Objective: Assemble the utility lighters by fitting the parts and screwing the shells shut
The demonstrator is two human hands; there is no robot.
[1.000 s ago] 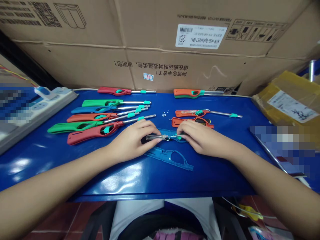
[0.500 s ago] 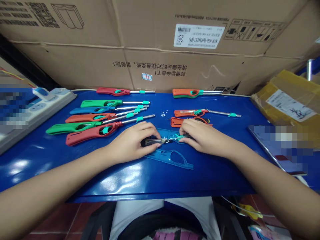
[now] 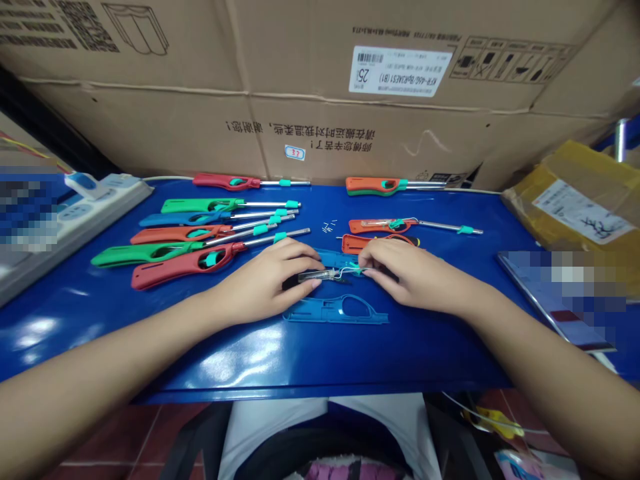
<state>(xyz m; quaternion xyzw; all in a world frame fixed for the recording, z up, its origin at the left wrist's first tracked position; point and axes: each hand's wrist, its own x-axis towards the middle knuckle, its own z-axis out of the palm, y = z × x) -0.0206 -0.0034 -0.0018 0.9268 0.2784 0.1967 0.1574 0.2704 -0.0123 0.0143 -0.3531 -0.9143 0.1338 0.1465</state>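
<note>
My left hand (image 3: 273, 277) is closed on the clear fuel tank (image 3: 317, 275) of a utility lighter, fingers above and thumb below. From the tank's right end, a thin white wire (image 3: 345, 271) runs to my right hand (image 3: 403, 270), whose thumb and forefinger pinch it. A teal trigger (image 3: 355, 267) shows beside those fingertips. Behind the tank lies one blue half-shell (image 3: 330, 257), partly covered by my hands. The other blue half-shell (image 3: 327, 311), with its trigger opening, lies on the table in front of the tank.
Several assembled lighters (image 3: 187, 265) lie at left. An opened orange lighter (image 3: 363, 227), an orange half-shell (image 3: 351, 245) and small white pins (image 3: 329, 227) are behind my hands. A power strip (image 3: 75, 213), taped parcel (image 3: 570, 200), phone-like device (image 3: 545, 300) and large carton (image 3: 300, 113) surround the table.
The front blue half-shell has turned more level. The tank has tilted and shifted slightly right and up in my left hand. My right fingers have moved a little on the wire.
</note>
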